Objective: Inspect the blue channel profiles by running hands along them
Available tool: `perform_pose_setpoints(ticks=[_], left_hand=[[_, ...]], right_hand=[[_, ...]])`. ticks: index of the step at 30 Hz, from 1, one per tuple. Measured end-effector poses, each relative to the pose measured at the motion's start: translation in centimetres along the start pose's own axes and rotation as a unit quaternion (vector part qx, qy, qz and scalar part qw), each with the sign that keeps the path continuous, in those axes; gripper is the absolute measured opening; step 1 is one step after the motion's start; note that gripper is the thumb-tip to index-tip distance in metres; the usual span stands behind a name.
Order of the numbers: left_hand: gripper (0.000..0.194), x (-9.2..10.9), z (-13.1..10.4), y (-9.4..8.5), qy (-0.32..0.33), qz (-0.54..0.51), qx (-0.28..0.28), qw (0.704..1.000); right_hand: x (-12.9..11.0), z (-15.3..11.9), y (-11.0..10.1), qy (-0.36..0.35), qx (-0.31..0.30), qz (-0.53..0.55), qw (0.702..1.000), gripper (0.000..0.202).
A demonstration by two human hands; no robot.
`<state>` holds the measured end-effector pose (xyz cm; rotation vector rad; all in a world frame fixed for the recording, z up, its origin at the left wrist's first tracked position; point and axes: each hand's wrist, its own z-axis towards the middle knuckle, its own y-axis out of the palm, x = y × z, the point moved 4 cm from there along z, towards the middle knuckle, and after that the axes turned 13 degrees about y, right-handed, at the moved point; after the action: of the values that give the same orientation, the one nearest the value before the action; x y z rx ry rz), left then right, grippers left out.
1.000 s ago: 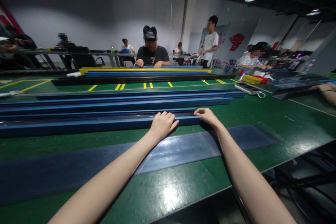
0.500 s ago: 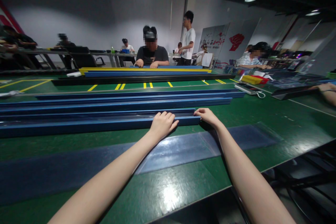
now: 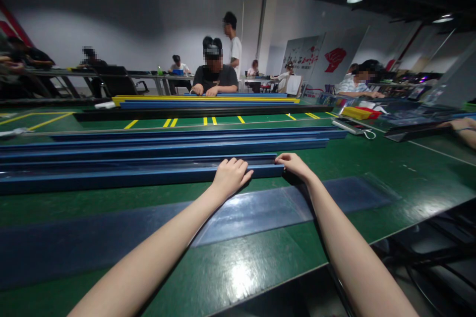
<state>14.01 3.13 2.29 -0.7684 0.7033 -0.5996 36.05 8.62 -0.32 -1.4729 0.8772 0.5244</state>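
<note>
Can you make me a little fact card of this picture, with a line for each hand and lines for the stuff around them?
Left hand: laid over the near edge of a long blue channel-shaped strip
Right hand: at that strip's right end, thumb and fingertips close together; too small to tell if they pinch anything
Nearer the body: a flat, see-through bluish plastic sheet on a shiny green table
Farther away: more long blue strips, then a long black strip
Across the table: a person in a dark shirt
</note>
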Motion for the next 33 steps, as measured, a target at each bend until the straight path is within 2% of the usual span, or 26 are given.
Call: perform_pose_setpoints(ticks=[19, 33], left_hand=[[0.03, 0.02, -0.08, 0.08, 0.002, 0.002, 0.004, 1.0], [0.03, 0.01, 0.06, -0.01, 0.001, -0.006, -0.004, 1.0]], right_hand=[[0.1, 0.12, 0.42, -0.006, -0.012, 0.039, 0.999, 0.016], [0.43, 0.42, 0.36, -0.005, 0.013, 0.003, 1.0, 0.019]])
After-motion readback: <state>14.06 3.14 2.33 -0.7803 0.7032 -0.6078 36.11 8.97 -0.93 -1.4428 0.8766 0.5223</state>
